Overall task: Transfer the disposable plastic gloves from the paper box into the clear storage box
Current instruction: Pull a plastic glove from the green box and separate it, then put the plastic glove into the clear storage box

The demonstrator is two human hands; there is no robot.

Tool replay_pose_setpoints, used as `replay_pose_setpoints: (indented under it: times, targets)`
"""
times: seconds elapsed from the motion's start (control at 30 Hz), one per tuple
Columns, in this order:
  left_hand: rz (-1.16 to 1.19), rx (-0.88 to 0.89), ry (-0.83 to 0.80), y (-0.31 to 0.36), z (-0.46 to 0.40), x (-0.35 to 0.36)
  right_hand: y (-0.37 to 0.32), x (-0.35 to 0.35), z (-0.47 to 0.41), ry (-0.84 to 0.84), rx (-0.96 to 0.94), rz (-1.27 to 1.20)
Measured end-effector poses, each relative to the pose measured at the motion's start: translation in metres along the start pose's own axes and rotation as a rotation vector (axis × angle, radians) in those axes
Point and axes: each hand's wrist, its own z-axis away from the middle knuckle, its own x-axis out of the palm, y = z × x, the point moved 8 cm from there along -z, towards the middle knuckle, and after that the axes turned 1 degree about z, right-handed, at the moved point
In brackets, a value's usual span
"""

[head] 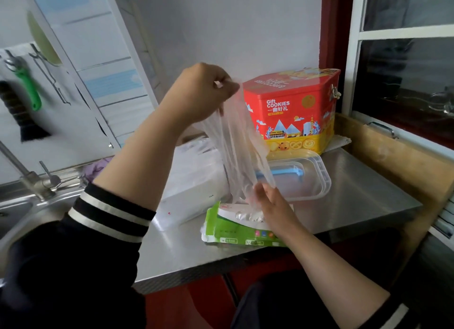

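A bunch of clear plastic gloves (235, 146) hangs stretched in the air above the green and white paper box (228, 226), which lies flat near the counter's front edge. My left hand (204, 92) is raised high and pinches the top of the gloves. My right hand (270, 200) grips their lower end just above the box's opening, where more crumpled plastic shows. The clear storage box (317, 178) with a blue handle part inside stands right behind the gloves, partly hidden by them.
A red cookie tin (292, 107) stands at the back against the wall. A white box (194, 188) lies left of the paper box. The steel counter (356, 196) ends at a wooden ledge on the right. A sink and tap (36, 186) are at the left.
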Motion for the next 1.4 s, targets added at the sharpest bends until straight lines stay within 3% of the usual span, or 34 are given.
replay_pose_setpoints:
  times: [0.13,0.2,0.33,0.47,0.57,0.97,1.03,1.1,1.23,1.3,1.4]
  targets:
    - [0.124,-0.303,0.109,-0.056,-0.014,-0.015,0.007,-0.001,-0.004,0.035,0.003,-0.043]
    - [0.186,-0.476,0.05,-0.096,-0.006,-0.015,0.007,0.001,-0.005,0.037,0.008,-0.059]
    - [0.088,-0.807,0.061,-0.172,0.035,-0.011,0.011,0.001,-0.005,0.035,0.019,-0.034]
    - [-0.06,-0.917,0.138,-0.21,0.076,-0.012,0.008,0.0,-0.004,0.053,-0.006,-0.038]
    - [-0.156,-0.952,0.084,-0.21,0.098,-0.006,0.003,0.0,-0.002,0.044,-0.027,-0.031]
    - [-0.601,-0.885,-0.131,-0.206,0.112,-0.01,0.013,0.005,-0.005,0.012,-0.025,0.021]
    - [-0.644,-0.861,-0.075,-0.197,0.113,-0.017,0.015,0.007,-0.007,-0.003,-0.03,0.101]
    - [-0.653,-0.734,0.08,-0.177,0.108,-0.023,0.015,0.009,-0.007,-0.02,-0.043,0.176]
    - [-0.433,-0.079,0.491,-0.081,0.118,-0.005,0.015,0.016,-0.007,-0.043,-0.078,0.187]
    - [-0.148,-0.01,0.391,-0.054,0.133,0.032,0.012,0.015,-0.006,-0.018,-0.111,0.169]
    - [0.213,-0.151,-0.035,-0.051,0.158,0.113,0.011,0.012,-0.007,0.012,-0.116,0.181]
